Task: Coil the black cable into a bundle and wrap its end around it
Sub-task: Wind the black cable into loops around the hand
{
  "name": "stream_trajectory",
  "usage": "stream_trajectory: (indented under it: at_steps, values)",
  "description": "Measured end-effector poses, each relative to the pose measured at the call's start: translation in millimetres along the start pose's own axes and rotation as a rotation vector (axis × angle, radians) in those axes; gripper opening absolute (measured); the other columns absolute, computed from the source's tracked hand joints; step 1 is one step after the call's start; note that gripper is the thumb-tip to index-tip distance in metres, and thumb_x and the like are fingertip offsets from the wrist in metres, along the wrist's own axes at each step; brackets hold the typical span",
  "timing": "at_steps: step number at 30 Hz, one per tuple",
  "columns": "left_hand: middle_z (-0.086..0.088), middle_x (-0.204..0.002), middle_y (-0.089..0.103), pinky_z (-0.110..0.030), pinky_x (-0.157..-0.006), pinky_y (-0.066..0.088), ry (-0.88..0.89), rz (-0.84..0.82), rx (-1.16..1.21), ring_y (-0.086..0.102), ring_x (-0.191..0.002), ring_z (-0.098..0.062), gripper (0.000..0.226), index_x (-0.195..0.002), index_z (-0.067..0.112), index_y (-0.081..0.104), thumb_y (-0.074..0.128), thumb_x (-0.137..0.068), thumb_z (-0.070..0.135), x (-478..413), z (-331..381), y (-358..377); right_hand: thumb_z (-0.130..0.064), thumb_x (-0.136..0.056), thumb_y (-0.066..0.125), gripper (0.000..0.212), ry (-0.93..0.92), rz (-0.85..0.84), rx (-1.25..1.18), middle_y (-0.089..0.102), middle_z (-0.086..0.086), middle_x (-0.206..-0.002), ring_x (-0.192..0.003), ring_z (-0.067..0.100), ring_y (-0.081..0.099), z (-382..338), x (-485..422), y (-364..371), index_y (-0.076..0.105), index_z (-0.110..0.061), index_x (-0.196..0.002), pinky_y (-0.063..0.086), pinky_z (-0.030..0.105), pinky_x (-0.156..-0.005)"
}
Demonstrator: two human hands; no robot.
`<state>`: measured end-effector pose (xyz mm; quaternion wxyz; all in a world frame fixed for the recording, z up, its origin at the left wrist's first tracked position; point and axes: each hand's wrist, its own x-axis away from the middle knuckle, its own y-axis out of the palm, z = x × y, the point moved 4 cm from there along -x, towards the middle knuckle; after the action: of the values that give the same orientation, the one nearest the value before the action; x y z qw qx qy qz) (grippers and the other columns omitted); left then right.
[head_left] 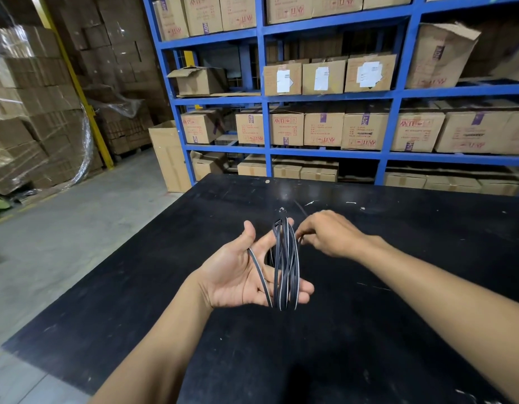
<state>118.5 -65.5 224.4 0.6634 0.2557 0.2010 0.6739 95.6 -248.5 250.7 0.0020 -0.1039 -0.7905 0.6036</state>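
Left hand is holding palm-up, fingers spread, with the black cable looped in several turns around them, above the black bench middle. Right hand is pinching the cable's strand just beside the coil.

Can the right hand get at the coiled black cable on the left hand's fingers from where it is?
Probably yes. The right hand hovers just beside the black cable looped around the open left hand, fingertips nearly at the top of the coil, with nothing between them above the black table.
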Motion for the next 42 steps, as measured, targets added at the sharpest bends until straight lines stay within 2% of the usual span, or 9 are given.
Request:
stream_trajectory:
  at_steps: [13, 19, 25, 27, 29, 32, 34, 38, 42]
  values:
    - [-0.043, -0.135, 0.034, -0.052, -0.106, 0.041, -0.188, -0.049, -0.094, 0.035, -0.130, -0.051, 0.064, -0.144, 0.053, 0.036, 0.020, -0.086, 0.076, -12, -25, 1, -0.026, -0.090, 0.069, 0.016, -0.111, 0.122, 0.118, 0.076, -0.011, -0.106, -0.116, 0.020, 0.058, -3, -23, -46, 0.079, -0.027, -0.103, 0.041, 0.049, -0.104]
    - [-0.042, -0.136, 0.038, -0.053, -0.107, 0.039, -0.225, 0.060, -0.113, 0.038, -0.131, -0.051, 0.063, -0.139, 0.054, 0.042, 0.020, -0.085, 0.079, -13, -33, -17, -0.037, -0.087, 0.072, 0.026, -0.051, 0.147, 0.210, 0.069, -0.008, -0.122, -0.134, 0.022, 0.041, -4, -19, -61, 0.076, -0.029, -0.111, 0.011, 0.065, -0.115]
    - [-0.038, -0.132, 0.053, -0.059, -0.112, 0.029, -0.255, 0.196, -0.182, 0.041, -0.131, -0.052, 0.073, -0.148, 0.049, 0.025, 0.018, -0.083, 0.080, -17, -40, -44, -0.037, -0.088, 0.071, 0.019, -0.084, 0.208, 0.344, 0.074, -0.006, -0.101, -0.117, 0.021, 0.055, -12, -15, -71, 0.078, -0.028, -0.102, 0.000, 0.069, -0.115]
    - [-0.040, -0.132, 0.051, -0.059, -0.110, 0.034, -0.222, 0.279, -0.161, 0.046, -0.129, -0.053, 0.076, -0.151, 0.048, 0.020, 0.018, -0.082, 0.080, -17, -38, -54, -0.035, -0.090, 0.069, 0.014, -0.095, 0.220, 0.371, 0.076, -0.005, -0.092, -0.103, 0.020, 0.064, -15, -12, -73, 0.078, -0.027, -0.097, 0.002, 0.067, -0.116]
    - [-0.041, -0.133, 0.050, -0.057, -0.103, 0.044, -0.183, 0.372, -0.122, 0.052, -0.124, -0.053, 0.076, -0.152, 0.046, 0.020, 0.017, -0.083, 0.079, -17, -33, -61, -0.034, -0.092, 0.067, 0.015, -0.113, 0.216, 0.386, 0.077, -0.002, -0.092, -0.098, 0.022, 0.067, -21, -6, -71, 0.078, -0.026, -0.098, 0.017, 0.062, -0.116]
    - [-0.037, -0.135, 0.052, -0.059, -0.105, 0.041, -0.103, 0.458, -0.077, 0.052, -0.124, -0.053, 0.075, -0.149, 0.043, 0.031, 0.013, -0.085, 0.077, -17, -22, -66, -0.033, -0.095, 0.063, 0.019, -0.125, 0.220, 0.321, 0.076, 0.003, -0.100, -0.099, 0.029, 0.069, -33, 9, -64, 0.076, -0.023, -0.106, 0.049, 0.041, -0.086]
    - [-0.035, -0.132, 0.056, -0.059, -0.107, 0.039, -0.030, 0.513, -0.042, 0.055, -0.121, -0.053, 0.074, -0.149, 0.043, 0.031, 0.012, -0.086, 0.077, -18, -14, -70, -0.032, -0.096, 0.060, 0.020, -0.109, 0.211, 0.270, 0.075, 0.006, -0.102, -0.097, 0.034, 0.068, -38, 19, -54, 0.075, -0.022, -0.105, 0.049, 0.038, -0.073]
    - [-0.035, -0.130, 0.057, -0.056, -0.092, 0.053, 0.067, 0.569, 0.006, 0.059, -0.115, -0.053, 0.072, -0.151, 0.046, 0.023, 0.012, -0.087, 0.077, -19, 3, -74, -0.027, -0.098, 0.053, 0.020, -0.061, 0.147, 0.176, 0.073, 0.009, -0.093, -0.092, 0.041, 0.065, -42, 35, -30, 0.071, -0.018, -0.093, 0.050, 0.040, -0.070]
    - [-0.036, -0.132, 0.055, -0.058, -0.099, 0.048, 0.135, 0.597, 0.063, 0.056, -0.118, -0.054, 0.072, -0.150, 0.045, 0.026, 0.013, -0.087, 0.078, -19, 16, -75, -0.014, -0.094, 0.049, 0.018, 0.016, 0.076, 0.054, 0.058, 0.008, -0.078, -0.080, 0.043, 0.054, -44, 51, -7, 0.055, -0.018, -0.077, 0.039, 0.037, -0.065]
